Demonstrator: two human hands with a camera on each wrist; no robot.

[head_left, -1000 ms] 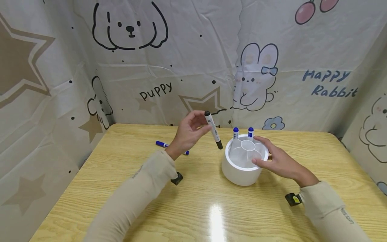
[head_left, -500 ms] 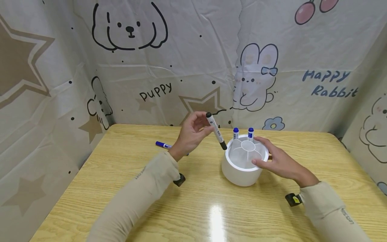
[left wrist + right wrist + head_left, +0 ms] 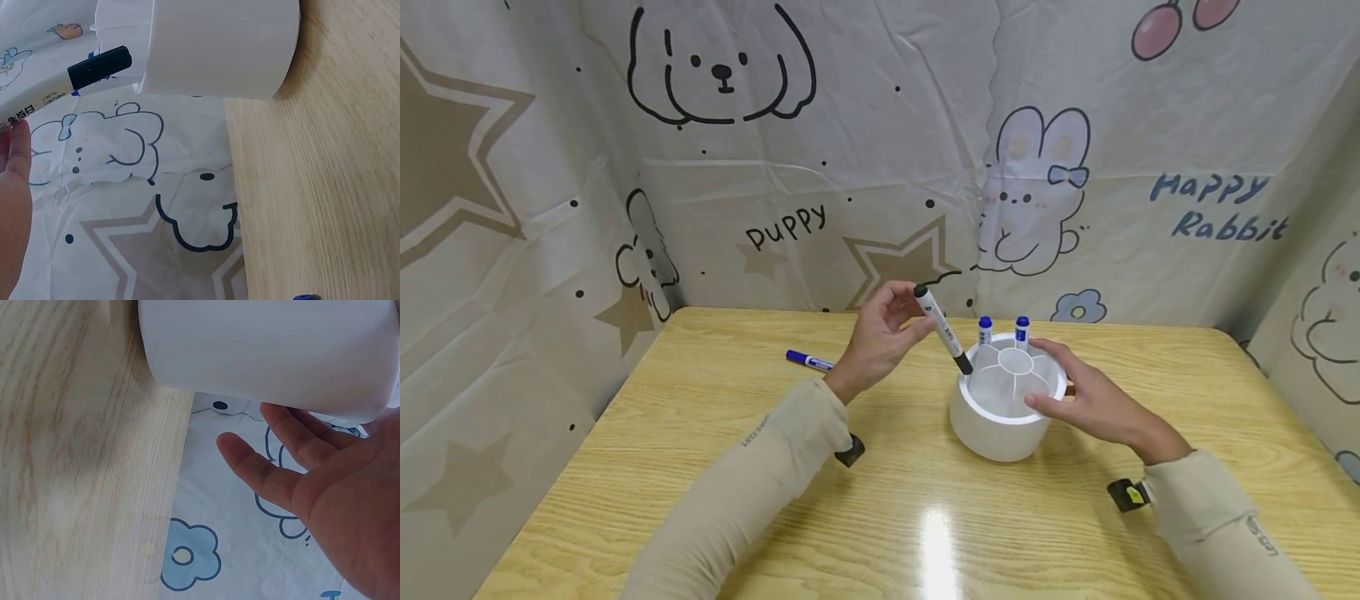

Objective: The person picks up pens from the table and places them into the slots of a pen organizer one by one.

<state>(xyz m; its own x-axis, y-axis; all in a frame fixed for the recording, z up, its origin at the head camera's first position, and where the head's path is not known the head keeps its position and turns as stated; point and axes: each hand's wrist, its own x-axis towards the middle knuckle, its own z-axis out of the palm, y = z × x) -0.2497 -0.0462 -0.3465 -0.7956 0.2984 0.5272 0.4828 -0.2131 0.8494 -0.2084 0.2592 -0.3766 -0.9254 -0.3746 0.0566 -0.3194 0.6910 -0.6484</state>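
Between thumb and fingers, my left hand (image 3: 880, 337) pinches a white marker with black ends (image 3: 943, 333). The marker slants down to the right, its lower black end overlapping the left rim of a round white pen holder (image 3: 1000, 437) in the head view. In the left wrist view that black cap (image 3: 100, 67) points at the holder's mouth. My right hand (image 3: 1097, 400) grips the holder's right side, thumb over the rim and fingers along the outer wall (image 3: 269, 350). Two blue-capped markers, one left (image 3: 985, 332) and one right (image 3: 1022, 335), stand upright in back compartments.
A blue marker (image 3: 808, 360) lies on the wooden table (image 3: 880, 500) to the left, partly hidden by my left hand and wrist. Behind the table hangs a cloth (image 3: 880, 125) printed with cartoon animals and stars. Thin dividers split the holder around a central ring (image 3: 1015, 360).
My left hand has moved right and slightly down, taking the black-ended marker from beside the holder to over its left rim. The right hand and holder stay in place.
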